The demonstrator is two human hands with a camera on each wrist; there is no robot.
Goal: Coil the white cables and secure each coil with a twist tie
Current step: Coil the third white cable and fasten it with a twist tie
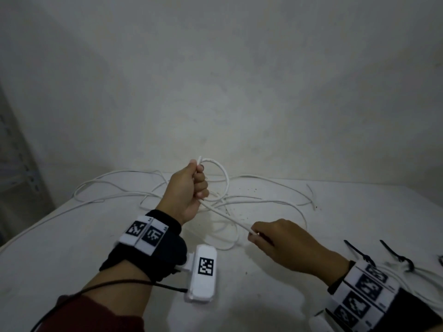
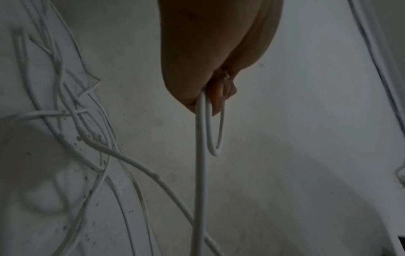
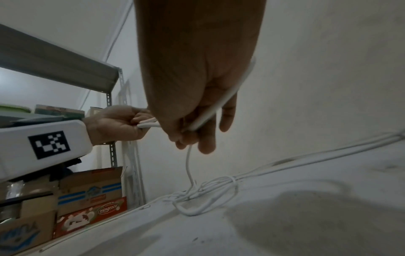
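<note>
A long white cable [image 1: 230, 200] lies in loose tangled loops across the white table [image 1: 72, 248]. My left hand [image 1: 191, 188] is raised above the tangle, fist closed around the cable's end and one small loop [image 1: 217, 168] that sticks out past the fingers. The left wrist view shows that loop [image 2: 215, 135] and a straight strand hanging from the fist. From there a strand runs down to my right hand [image 1: 271, 238], which pinches it [image 1: 251, 232] near the table. In the right wrist view the cable [image 3: 219, 102] passes through my curled right fingers.
Black twist ties [image 1: 359, 254] lie on the table at the right, beside white cable bound by a black tie [image 1: 405, 261]. A metal shelf [image 3: 111, 104] with cardboard boxes [image 3: 92, 187] stands left of the table. A bare wall rises behind.
</note>
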